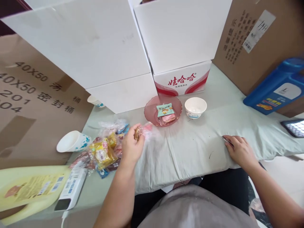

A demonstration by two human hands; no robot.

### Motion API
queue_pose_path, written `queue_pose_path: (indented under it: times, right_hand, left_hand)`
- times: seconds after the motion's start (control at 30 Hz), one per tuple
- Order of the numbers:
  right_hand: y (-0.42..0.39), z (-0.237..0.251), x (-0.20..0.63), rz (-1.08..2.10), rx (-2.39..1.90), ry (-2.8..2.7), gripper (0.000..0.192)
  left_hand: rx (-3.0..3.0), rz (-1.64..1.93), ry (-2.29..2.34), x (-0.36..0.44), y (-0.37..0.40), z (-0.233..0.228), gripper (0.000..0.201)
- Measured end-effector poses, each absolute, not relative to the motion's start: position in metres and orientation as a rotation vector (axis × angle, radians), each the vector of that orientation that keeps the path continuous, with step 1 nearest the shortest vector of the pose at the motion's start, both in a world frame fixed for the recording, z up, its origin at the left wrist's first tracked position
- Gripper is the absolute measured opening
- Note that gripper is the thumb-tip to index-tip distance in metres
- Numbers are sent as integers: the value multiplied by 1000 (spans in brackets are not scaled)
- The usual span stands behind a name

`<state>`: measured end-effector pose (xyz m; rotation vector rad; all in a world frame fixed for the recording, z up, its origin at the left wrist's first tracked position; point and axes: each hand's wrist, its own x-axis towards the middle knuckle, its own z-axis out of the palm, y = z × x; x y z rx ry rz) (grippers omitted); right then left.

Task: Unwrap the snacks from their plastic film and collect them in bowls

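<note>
My left hand (133, 144) is closed round a small wrapped snack (145, 130) in shiny clear plastic, brown and pink and partly hidden by my fingers. It is just in front of a pink glass plate (149, 116). On that plate lie a mint-green snack packet (165, 109) and a pink wrapped snack (168, 118). Beside my left forearm is a heap of packaged snacks (103, 154), with yellow, blue and dark red wrappers. My right hand (241, 150) rests on the cloth with fingers curled; a small dark thing shows at its fingertips, too small to name.
A white paper bowl (195, 108) stands right of the plate. A paper cup (73, 141) lies on its side at left, near a white power bank (72, 186) and a yellow jug (30, 186). White boxes (116, 47) wall the back; a blue bottle (276, 88) and phone (294, 127) are right.
</note>
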<state>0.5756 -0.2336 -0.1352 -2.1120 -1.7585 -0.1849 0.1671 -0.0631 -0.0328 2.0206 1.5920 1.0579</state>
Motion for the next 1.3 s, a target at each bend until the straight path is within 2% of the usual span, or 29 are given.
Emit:
queue_pose_path:
  times: [0.17, 0.27, 0.37, 0.5, 0.67, 0.83, 0.9, 1.0, 1.1, 1.3]
  right_hand:
    - [-224, -126, 553, -52, -2057, -1695, 30]
    - [-215, -111, 525, 90, -1880, -1754, 30]
    - [-206, -94, 482, 188, -1605, -1904, 33]
    - [-194, -81, 422, 221, -1348, -2174, 35]
    - [-186, -88, 409, 183, -1391, -2324, 36]
    - [-196, -107, 482, 100, -1738, -2182, 39]
    - [-204, -112, 509, 58, -1927, -2056, 38]
    - [-212, -109, 522, -33, -2028, -1877, 32]
    - [-217, -95, 503, -24, -1792, -1828, 25]
    - [-217, -79, 456, 155, -1281, -2004, 21]
  left_hand:
    - [1398, 918, 1104, 209, -106, -86, 45]
    - [1482, 950, 1139, 223, -122, -123, 42]
    - [1651, 998, 1151, 224, -129, -139, 43]
    - [1734, 1046, 1104, 221, -129, -137, 44]
    - [1890, 1067, 1059, 217, -128, -133, 40]
    - [2172, 1032, 1005, 218, -127, -132, 69]
    - [2226, 995, 1073, 222, -128, -132, 61]
    - [2219, 1046, 1174, 227, -128, -131, 34]
    - [1991, 1118, 1231, 224, -125, -131, 38]
    - [1127, 1260, 1373, 191, -102, -119, 46]
